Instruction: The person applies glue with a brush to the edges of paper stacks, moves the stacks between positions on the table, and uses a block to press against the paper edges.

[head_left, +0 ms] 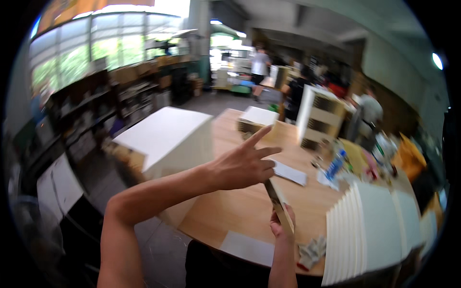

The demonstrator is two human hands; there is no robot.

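1. Tabletop (249, 211): a big round wooden surface, carrying everything near the person; a large white box (168, 139) is sitting at its far left edge.
2. Stack of white panels (374, 230): standing fanned on edge at the right of the tabletop, well apart from the hands.
3. Small shelf unit (319, 117): white sides with honeycomb-looking edges, standing upright at the far side; a flat white block (257, 117) is lying to its left.
4. Narrow board piece (279, 205): being held on edge above the near part of the tabletop, between the two hands. Its exposed edge looks like cardboard core, so I judge it light and fairly stiff but easy to dent at the edges; better gripped across the flat faces near an end.
5. Left hand (242, 165): resting at the board's upper end, fingers spread, index pointing away, the others bearing on the top.
6. Right hand (281, 225): coming up from below, fingers pinching the board's lower end.
7. Grey work glove (312, 249): lying crumpled just right of the right hand.
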